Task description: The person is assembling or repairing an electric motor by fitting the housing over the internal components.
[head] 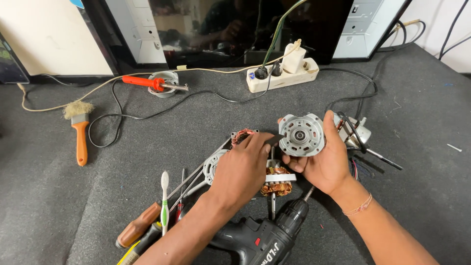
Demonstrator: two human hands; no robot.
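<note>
- Motor end cover (301,135): round, grey metal, held upright above the mat, just right of centre.
- Cordless drill (265,238): lies nearest, at the bottom edge.
- Right hand (326,162): fingers closed around the cover's rim.
- Left hand (243,169): pinches a thin dark tool (273,142) against the cover.
- Copper-wound stator (277,180): lies beneath both hands.
- Power strip (283,74): far side, near the soldering iron (149,83).

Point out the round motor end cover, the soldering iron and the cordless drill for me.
Round motor end cover (301,135): head view, on its grey face beside the centre bearing.
Soldering iron (142,81): head view, on its orange handle.
Cordless drill (265,235): head view, on its black body.
</note>
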